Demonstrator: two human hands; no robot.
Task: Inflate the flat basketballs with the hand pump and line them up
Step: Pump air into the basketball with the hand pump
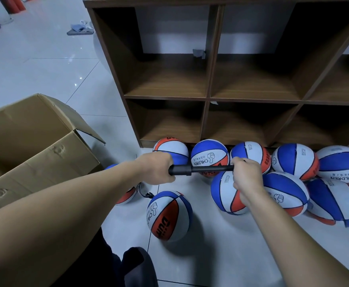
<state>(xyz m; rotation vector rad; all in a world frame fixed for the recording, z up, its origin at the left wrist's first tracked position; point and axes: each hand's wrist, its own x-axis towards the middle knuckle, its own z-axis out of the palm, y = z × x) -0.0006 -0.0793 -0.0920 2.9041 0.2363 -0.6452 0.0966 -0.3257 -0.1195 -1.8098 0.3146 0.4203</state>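
A black hand pump (198, 169) lies level between my two hands. My left hand (157, 168) grips its thicker barrel end and my right hand (246, 175) grips the thin rod end. A thin black hose (143, 193) hangs down under my left hand toward a ball (126, 196) that my left forearm mostly hides. Several red, white and blue basketballs line the foot of the shelf (210, 154). One ball (168, 216) sits alone on the tiles in front. A crumpled flat ball (333, 201) lies at the right.
A brown wooden cubby shelf (208, 98) stands behind the balls. An open cardboard box (34, 150) sits on the left. The floor is pale glossy tile (221, 251). My dark trouser knee (132, 266) shows at the bottom.
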